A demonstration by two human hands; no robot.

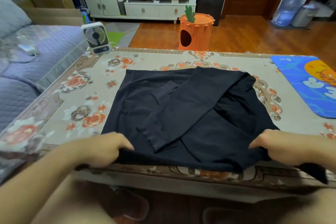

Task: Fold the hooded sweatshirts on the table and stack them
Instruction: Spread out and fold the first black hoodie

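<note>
A black hooded sweatshirt (pixel 190 107) lies flat on the table (pixel 76 96), which has a floral cloth. Both sleeves are folded across its body, cuffs pointing toward me. My left hand (pixel 107 148) grips the near left corner of the sweatshirt at the table's front edge. My right hand (pixel 283 148) grips the near right corner. The near edge is lifted slightly off the cloth. A bit of black fabric hangs over the table edge at the right. No other sweatshirt shows in the head view.
A small white desk fan (pixel 96 39) stands at the table's far left corner. A blue mat (pixel 307 85) with an orange figure lies on the table's right side. A sofa (pixel 27 60) is at the left. An orange carrot-shaped stool (pixel 195 32) stands behind the table.
</note>
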